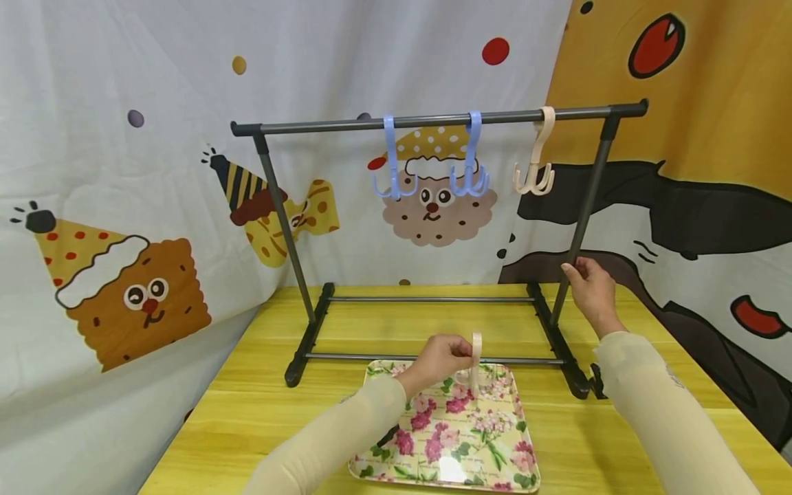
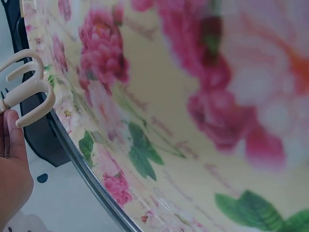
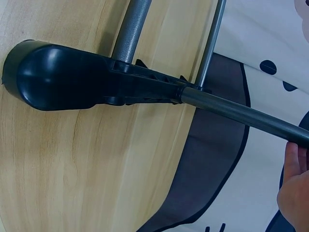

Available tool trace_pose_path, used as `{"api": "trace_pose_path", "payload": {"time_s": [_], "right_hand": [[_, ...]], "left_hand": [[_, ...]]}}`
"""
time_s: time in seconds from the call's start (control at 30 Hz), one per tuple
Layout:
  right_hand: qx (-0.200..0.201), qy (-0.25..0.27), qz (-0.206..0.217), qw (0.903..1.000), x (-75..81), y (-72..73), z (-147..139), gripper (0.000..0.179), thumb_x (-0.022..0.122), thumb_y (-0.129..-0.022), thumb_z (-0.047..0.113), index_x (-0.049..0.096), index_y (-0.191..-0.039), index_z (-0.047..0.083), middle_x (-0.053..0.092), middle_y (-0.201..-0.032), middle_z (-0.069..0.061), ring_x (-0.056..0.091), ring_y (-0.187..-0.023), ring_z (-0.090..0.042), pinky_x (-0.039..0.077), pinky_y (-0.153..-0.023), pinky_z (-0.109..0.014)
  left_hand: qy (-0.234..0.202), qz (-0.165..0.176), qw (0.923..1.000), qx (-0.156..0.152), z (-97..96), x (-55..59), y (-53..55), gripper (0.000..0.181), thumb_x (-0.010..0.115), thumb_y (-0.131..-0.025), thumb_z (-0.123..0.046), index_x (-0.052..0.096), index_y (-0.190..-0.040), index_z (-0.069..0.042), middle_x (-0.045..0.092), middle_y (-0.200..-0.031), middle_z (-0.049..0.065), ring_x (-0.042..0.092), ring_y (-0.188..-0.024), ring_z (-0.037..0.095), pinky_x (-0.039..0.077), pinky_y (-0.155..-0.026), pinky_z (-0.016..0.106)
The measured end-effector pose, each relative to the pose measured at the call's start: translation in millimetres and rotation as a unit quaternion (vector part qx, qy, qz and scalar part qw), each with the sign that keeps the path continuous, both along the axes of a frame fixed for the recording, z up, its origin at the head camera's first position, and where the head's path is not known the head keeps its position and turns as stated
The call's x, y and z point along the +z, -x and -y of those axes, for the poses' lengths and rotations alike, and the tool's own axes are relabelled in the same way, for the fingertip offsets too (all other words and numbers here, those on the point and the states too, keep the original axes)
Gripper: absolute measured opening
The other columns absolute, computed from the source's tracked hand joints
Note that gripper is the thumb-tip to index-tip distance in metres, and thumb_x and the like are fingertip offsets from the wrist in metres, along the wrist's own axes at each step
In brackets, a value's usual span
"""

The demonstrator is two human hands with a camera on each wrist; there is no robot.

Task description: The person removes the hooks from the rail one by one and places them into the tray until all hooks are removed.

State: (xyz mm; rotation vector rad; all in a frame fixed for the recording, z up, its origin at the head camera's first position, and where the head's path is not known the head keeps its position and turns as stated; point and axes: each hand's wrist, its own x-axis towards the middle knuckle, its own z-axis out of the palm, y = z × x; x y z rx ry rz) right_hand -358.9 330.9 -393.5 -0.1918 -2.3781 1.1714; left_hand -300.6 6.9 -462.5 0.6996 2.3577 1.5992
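A: Where is passage free?
B: Below the grey tubular metal rail [image 1: 328, 126], left of the two blue plastic multi-prong hooks [image 1: 392, 148].
A: Obstructions?
B: Those hooks; rightward, the hanging beige plastic hook [image 1: 542, 136].

There are two blue hooks [image 1: 392, 148] [image 1: 473, 141] and two beige hooks [image 1: 476, 350] [image 1: 541, 141]. There are also one dark rack [image 1: 433, 120], one flowered tray [image 1: 427, 478], one yellow table [image 1: 247, 412], one left hand [image 1: 438, 359] and one right hand [image 1: 594, 292].

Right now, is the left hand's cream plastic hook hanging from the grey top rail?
No, the left hand holds the cream hook well below the rail.
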Motion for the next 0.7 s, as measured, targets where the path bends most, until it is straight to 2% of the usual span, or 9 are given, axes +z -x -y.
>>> {"api": "trace_pose_path", "payload": {"time_s": [0.2, 0.37, 0.5, 0.7], "right_hand": [[0.003, 0.000, 0.002, 1.0000, 1.5, -1.4, 0, 0.060, 0.042, -0.105, 0.044, 0.047, -0.137, -0.006, 0.054, -0.126, -0.029, 0.051, -0.113, -0.044, 0.043, -0.092, -0.057], [0.002, 0.001, 0.003, 1.0000, 1.8, -2.4, 1, 0.059, 0.043, -0.105, 0.044, 0.047, -0.136, -0.006, 0.054, -0.126, -0.029, 0.052, -0.113, -0.043, 0.044, -0.091, -0.055], [-0.001, 0.001, 0.003, 1.0000, 1.0, -1.2, 1, 0.058, 0.043, -0.105, 0.044, 0.048, -0.135, -0.006, 0.055, -0.124, -0.028, 0.052, -0.111, -0.042, 0.044, -0.089, -0.054], [-0.002, 0.004, 0.005, 1.0000, 0.2, 0.1, 0, 0.058, 0.043, -0.105, 0.044, 0.048, -0.136, -0.005, 0.055, -0.125, -0.028, 0.052, -0.112, -0.042, 0.044, -0.090, -0.054]], "left_hand": [[0.014, 0.001, 0.9999, -0.004, 0.7, -2.4, -2.6, 0.003, 0.072, -0.093, -0.018, 0.074, -0.091, -0.016, 0.068, -0.086, -0.006, 0.065, -0.084, 0.016, 0.056, -0.073, 0.036], [0.008, 0.016, 0.9998, -0.006, 1.1, -5.4, -3.9, 0.005, 0.074, -0.091, -0.019, 0.074, -0.091, -0.013, 0.068, -0.086, -0.006, 0.066, -0.085, 0.019, 0.056, -0.074, 0.041], [0.004, 0.025, 0.9996, -0.010, 2.1, -3.8, -4.3, 0.004, 0.075, -0.091, -0.017, 0.074, -0.094, -0.015, 0.068, -0.088, -0.005, 0.066, -0.086, 0.020, 0.056, -0.075, 0.042], [0.026, -0.006, 0.9995, -0.018, 9.5, 4.9, -1.2, 0.010, 0.074, -0.092, -0.016, 0.073, -0.102, -0.016, 0.067, -0.091, -0.007, 0.063, -0.082, 0.008, 0.054, -0.072, 0.030]]}}
